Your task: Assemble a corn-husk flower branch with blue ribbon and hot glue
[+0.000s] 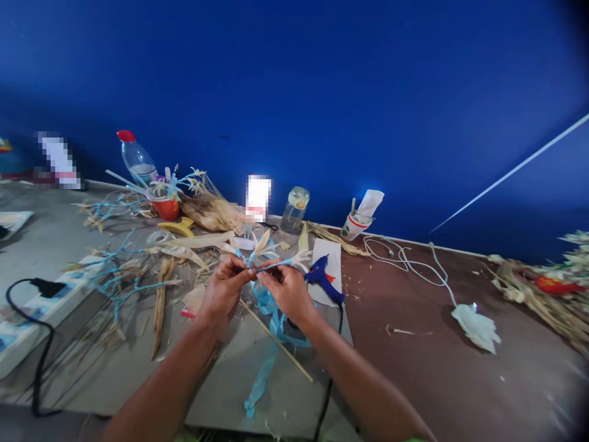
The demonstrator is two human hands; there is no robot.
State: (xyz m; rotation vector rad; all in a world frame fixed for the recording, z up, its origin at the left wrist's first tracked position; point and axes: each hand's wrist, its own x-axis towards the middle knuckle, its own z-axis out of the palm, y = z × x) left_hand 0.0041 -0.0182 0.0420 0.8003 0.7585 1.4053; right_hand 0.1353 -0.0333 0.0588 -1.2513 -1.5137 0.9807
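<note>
The left hand [224, 285] and the right hand [289, 288] meet over the grey part of the tabletop [216, 399], near its middle. The fingers of both are drawn close together, pinching a branching sprig of pale, papery petals on blue-wrapped stems [262, 247]; its petals fan out just above the fingertips. Below the hands hangs a loose, translucent light-blue ribbon [263, 377], its lower end trailing toward the near edge (where it ends in a small crumple). A thin straw-coloured stick [294, 361] slants beside it.

Just beyond the right hand, a dark-blue glue gun [318, 270] with an orange-red trigger lies partly on a white sheet [329, 245]. To the left, more blue-wrapped sprigs [117, 299] spread near a long white power strip [43, 312]. Along the blue wall [294, 92] stand a red cup [166, 209] holding stems, a clear red-capped bottle [137, 158] and a glass jar [293, 213].
</note>
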